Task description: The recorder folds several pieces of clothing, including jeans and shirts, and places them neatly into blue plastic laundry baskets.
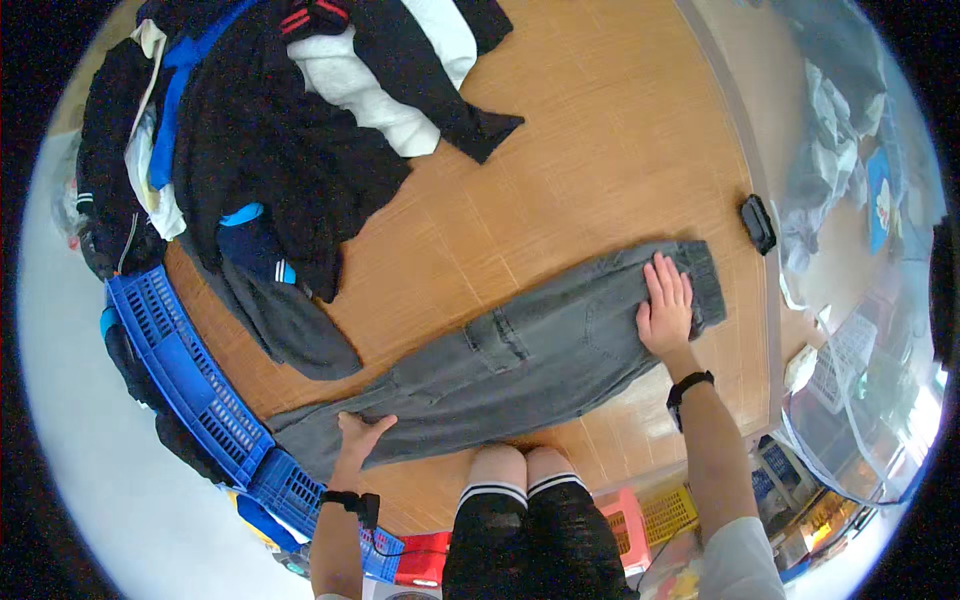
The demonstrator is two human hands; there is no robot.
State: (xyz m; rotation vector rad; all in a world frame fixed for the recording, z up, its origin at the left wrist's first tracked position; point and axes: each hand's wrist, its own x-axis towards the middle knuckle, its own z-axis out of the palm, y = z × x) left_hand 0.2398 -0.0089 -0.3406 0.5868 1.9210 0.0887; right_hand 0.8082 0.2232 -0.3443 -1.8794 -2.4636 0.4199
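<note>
Dark grey trousers (555, 352) lie folded lengthwise across the wooden surface, a pocket flap on their upward side. Their waistband (705, 289) is at the right and the leg ends at the left. My right hand (666, 307) rests flat on the cloth just beside the waistband, fingers extended, holding nothing. Over the lower leg part is my left hand (362, 436), its thumb stretched out to the right. Its other fingers are mostly hidden, so whether they pinch the cloth does not show. Both wrists wear black bands.
A pile of dark clothes (277, 142) with white sleeves covers the upper left. Blue plastic crates (195, 375) line the left edge. A small black case (757, 223) sits near the right edge. Clear plastic bags (832, 127) hang beyond. A red stool (630, 525) stands below.
</note>
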